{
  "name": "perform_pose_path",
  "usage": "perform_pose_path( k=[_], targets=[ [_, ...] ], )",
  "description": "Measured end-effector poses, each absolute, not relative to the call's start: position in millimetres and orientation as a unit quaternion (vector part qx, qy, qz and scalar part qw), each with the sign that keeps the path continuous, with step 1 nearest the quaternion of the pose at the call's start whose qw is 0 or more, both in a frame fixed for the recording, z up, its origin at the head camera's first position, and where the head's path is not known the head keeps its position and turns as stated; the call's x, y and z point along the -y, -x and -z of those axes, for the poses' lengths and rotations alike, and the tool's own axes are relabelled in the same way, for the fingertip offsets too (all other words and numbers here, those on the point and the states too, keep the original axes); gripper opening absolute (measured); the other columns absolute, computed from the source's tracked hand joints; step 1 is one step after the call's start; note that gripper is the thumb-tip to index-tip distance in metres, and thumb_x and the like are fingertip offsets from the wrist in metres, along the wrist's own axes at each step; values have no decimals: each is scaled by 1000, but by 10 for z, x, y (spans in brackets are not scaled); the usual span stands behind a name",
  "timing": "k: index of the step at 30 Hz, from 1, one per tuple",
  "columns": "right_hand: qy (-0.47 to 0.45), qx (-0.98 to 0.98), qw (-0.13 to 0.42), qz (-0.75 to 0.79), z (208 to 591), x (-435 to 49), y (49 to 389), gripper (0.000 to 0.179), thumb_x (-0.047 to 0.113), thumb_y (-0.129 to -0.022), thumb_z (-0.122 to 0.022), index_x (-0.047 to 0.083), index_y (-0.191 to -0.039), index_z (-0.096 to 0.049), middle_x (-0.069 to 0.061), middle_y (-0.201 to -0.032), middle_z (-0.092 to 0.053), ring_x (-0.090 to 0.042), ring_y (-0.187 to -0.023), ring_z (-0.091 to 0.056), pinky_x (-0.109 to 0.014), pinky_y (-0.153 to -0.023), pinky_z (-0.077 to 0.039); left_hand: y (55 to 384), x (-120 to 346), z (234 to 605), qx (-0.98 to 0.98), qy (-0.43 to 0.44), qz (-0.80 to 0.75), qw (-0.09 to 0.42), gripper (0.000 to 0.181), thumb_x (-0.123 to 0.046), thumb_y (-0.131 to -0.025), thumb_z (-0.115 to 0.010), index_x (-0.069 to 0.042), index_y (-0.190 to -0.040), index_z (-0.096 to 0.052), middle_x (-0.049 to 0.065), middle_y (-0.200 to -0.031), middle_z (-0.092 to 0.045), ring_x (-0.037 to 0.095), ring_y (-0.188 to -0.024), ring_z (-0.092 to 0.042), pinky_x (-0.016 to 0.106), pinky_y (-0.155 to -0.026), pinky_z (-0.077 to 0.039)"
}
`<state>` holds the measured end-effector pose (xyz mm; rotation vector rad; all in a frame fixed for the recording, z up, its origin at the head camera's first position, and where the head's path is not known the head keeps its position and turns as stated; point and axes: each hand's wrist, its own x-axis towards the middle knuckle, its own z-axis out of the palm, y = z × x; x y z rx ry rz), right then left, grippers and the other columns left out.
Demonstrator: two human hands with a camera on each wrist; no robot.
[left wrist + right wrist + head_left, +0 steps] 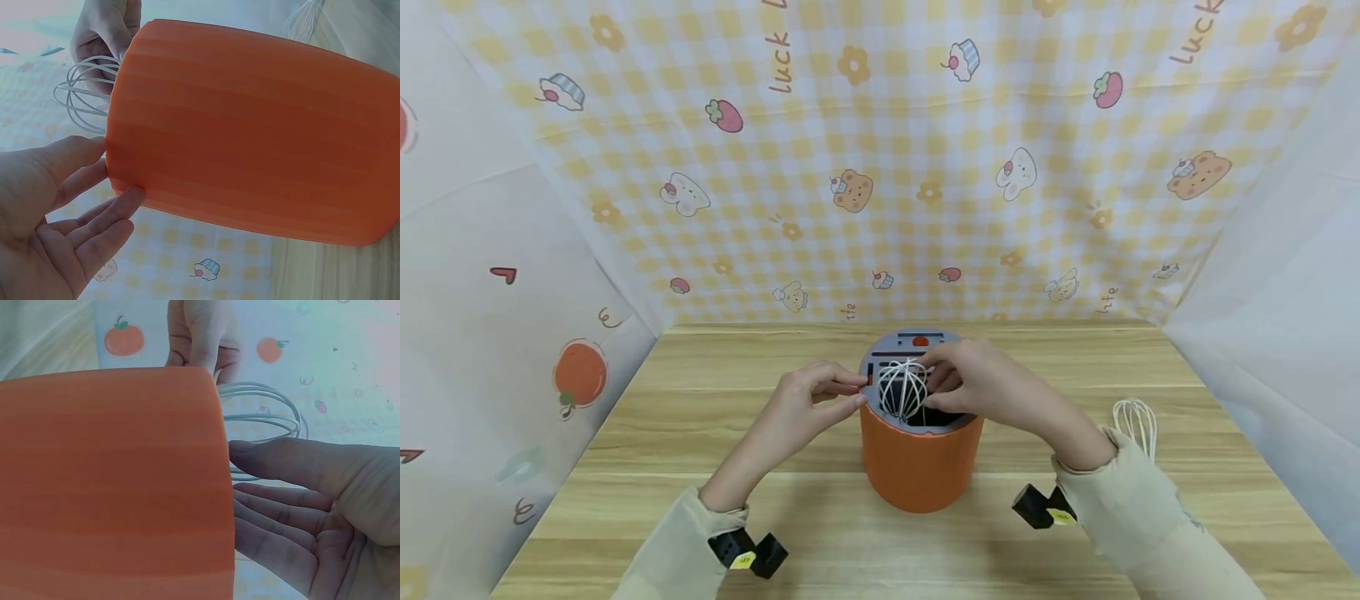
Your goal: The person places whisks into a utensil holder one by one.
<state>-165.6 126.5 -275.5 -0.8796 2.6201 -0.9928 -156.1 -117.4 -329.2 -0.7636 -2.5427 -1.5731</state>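
A white wire whisk (902, 390) stands wire end up in an orange utensil holder (921, 467) with a grey slotted top (887, 347); its lower part is hidden inside. My right hand (973, 382) holds the whisk's wires from the right, thumb and fingers close over the holder's opening. At the left, my left hand (816, 398) touches the rim with its fingertips. Its fingers (103, 222) are fairly straight in the left wrist view, one tip on the orange side. The right thumb (281, 461) overlaps the whisk wires in the right wrist view.
A second white whisk (1137, 423) lies on the wooden table (760, 492) to the right, partly behind the right sleeve. Behind the table hangs a yellow checked cloth (895, 233), with white printed sheets along both sides. A small black camera is worn on each wrist.
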Motion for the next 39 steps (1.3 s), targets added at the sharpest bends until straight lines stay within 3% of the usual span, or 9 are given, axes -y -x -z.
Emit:
perform_pose_path(
  k=[14, 39],
  targets=[
    [301, -888, 69, 340, 2675, -1436, 1653, 25, 4, -83, -66, -5, -105, -61, -9, -92, -67, -18, -85, -64, -30, -73, -53, 1559, 1180, 3288, 830, 244, 501, 29, 14, -13, -82, -70, -12, -96, -69, -1, -99, -65, 10, -91, -62, 26, -80, -51],
    [254, -907, 31, 333, 2707, -1867, 1599, 29, 11, -83, -68, -5, -106, -61, -5, -87, -66, -18, -79, -65, -31, -68, -53, 1567, 1190, 3309, 826, 246, 507, 25, 17, -15, -82, -70, -10, -99, -68, 1, -99, -64, 13, -92, -62, 29, -79, -52]
  ],
)
